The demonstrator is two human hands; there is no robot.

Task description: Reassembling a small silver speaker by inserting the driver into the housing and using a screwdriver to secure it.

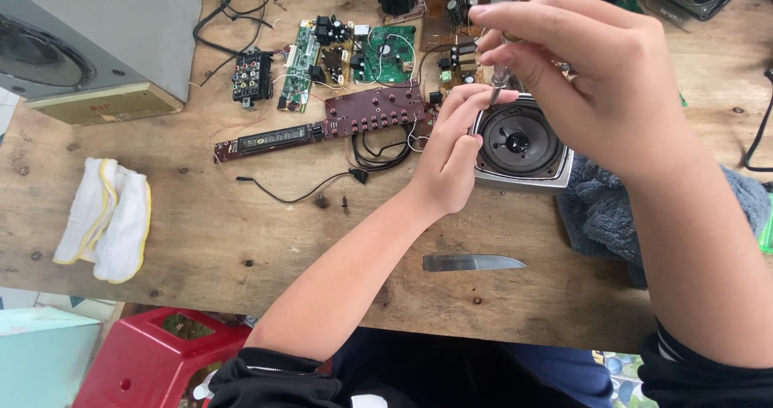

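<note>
on bench: one speaker, two hands

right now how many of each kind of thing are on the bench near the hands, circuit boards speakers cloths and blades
circuit boards: 5, e.g. green board, long dark red board
speakers: 2, small speaker, grey speaker box
cloths: 2, white cloth, dark towel
blades: 1, knife blade
total: 10

Both hands working close together, arms reaching forward.

The left hand is curling its fingers inward, thumb pressing forward; the right hand is arching above it, fingertips pinching downward, both forearms bare below pushed-up dark sleeves.
</note>
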